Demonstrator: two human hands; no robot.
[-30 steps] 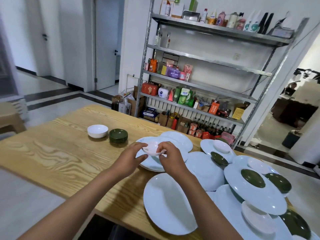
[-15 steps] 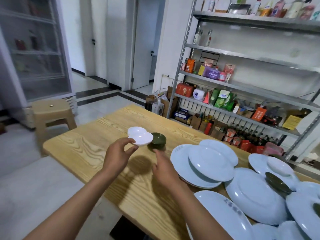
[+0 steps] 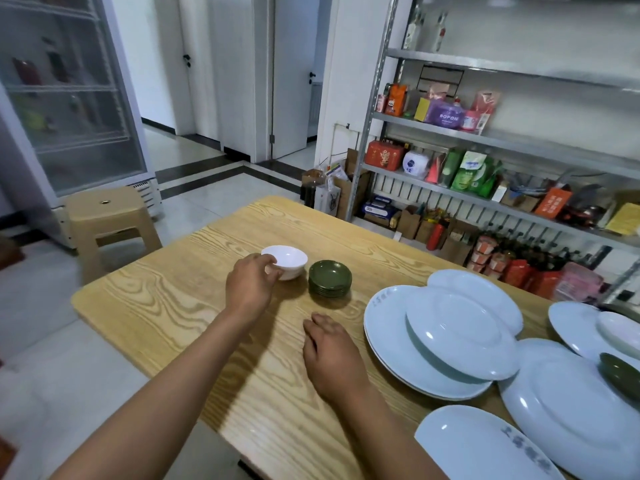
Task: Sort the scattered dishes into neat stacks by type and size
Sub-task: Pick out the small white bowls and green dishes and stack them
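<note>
I see my left hand reaching to the small white bowl near the far left end of the wooden table; the fingertips curl onto its near rim, so I read it as a light grasp on the bowl, which sits upright, mouth up, on the table; being round, it has no long axis to speak of. Whether it is one bowl or several nested, I cannot tell. Just beside it to the right, apart from it, stands a stack of green saucers, also mouth up. My right hand lies palm down on the bare wood, relaxed and holding nothing, between the saucers and the big plates.

To the right, a pale oval plate lies on a larger white plate, its long axis running from near right to far left; another oval plate peeks out behind. A near plate carries blue characters on its rim, too blurred for me to read; faint marks on the larger plate's far rim are likewise illegible. One loose green saucer rests on a plate at the right edge.

On the metal shelf behind, a purple pack reads "ROPON" as near as I can make out.
</note>
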